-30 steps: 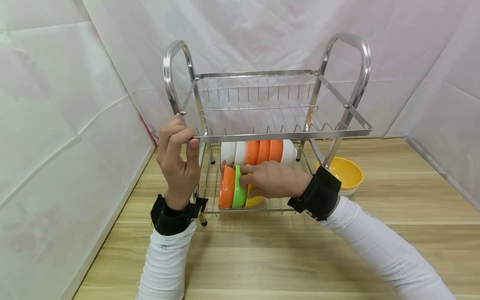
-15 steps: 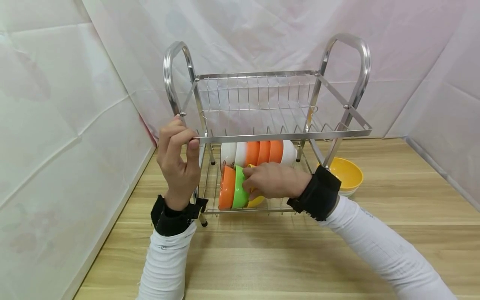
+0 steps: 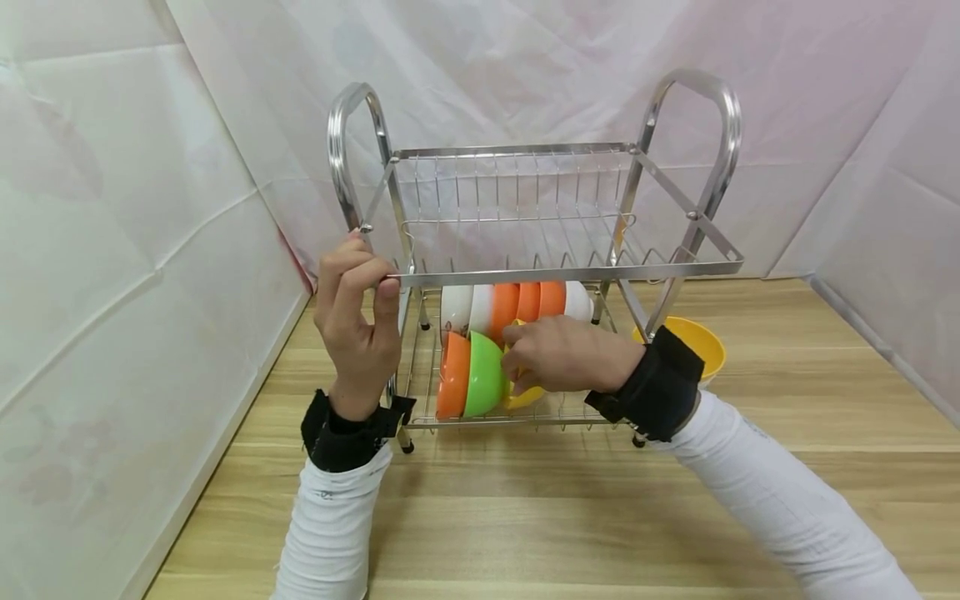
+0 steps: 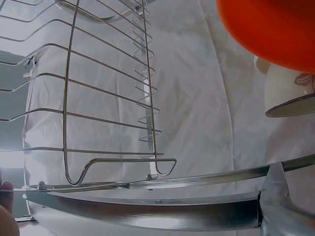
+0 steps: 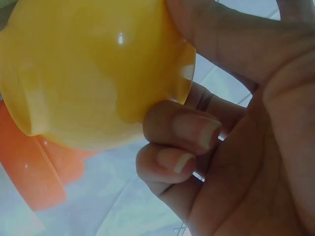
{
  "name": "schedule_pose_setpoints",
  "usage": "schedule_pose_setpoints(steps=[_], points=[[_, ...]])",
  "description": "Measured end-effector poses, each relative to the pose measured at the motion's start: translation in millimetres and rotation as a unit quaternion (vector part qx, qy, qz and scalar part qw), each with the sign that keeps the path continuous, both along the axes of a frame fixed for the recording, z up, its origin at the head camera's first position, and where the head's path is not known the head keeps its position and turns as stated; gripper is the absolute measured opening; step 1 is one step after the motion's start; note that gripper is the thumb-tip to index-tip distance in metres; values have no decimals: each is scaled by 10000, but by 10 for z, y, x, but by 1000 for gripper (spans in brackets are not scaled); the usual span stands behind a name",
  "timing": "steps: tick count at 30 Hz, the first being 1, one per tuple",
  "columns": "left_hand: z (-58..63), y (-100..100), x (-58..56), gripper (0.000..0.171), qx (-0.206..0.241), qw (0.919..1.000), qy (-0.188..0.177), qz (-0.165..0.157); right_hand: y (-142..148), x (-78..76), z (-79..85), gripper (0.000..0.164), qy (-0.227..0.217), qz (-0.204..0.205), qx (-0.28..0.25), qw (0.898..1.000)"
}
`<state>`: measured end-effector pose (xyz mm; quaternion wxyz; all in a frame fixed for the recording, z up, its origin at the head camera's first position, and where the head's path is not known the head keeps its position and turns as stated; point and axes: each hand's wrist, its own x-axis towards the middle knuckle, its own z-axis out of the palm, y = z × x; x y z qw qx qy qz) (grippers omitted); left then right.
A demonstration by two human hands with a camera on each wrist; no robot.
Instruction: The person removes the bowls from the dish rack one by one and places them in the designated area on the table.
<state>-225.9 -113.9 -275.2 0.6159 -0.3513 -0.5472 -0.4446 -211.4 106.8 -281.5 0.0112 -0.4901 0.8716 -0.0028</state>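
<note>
A two-tier metal dish rack stands on the table. My left hand holds the left end of its upper front rail, thumb below and fingers above. On the lower tier, my right hand pinches the rim of a yellow bowl, which stands on its side. The right wrist view shows this yellow bowl close up, with the thumb on it and fingers curled at its edge. Left of it a green bowl and an orange bowl stand on edge, a narrow gap from the yellow one.
Behind them on the lower tier runs a row of white bowls and orange bowls. Another yellow bowl sits on the table right of the rack, partly behind my right wrist. Pale cloth hangs around the sides and back.
My right hand has shifted right with the yellow bowl, so a gap shows beside the green bowl, which now tilts and shows more of its outside. My left hand stays on the rail.
</note>
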Motion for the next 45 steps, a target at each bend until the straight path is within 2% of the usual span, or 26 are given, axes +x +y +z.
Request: schedule_pose_setpoints(steps=[7,12,15,21,30,34,40,45], points=[[-15,-5,5,39,-19,10000,-16,12,112,57,25,14,-18,-18,-225,9997],[-3,0,3,39,-14,10000,17,-5,221,116,34,13,228,-49,-395,9989],[-2,1,2,39,7,10000,24,-7,278,171,41,13,397,-166,-426,9982],[0,2,4,39,10,10000,13,-6,364,295,45,17,440,-491,-522,9965],[1,-1,7,39,1,10000,10,-10,561,479,73,16,490,-463,-1066,9920],[2,2,3,40,31,10000,6,-12,638,525,23,14,366,-357,-1364,9893],[0,1,9,40,20,10000,-1,-14,704,547,-71,19,354,79,-1974,9797],[4,0,15,40,14,10000,-26,-1,719,577,-127,24,222,78,-2303,9728]])
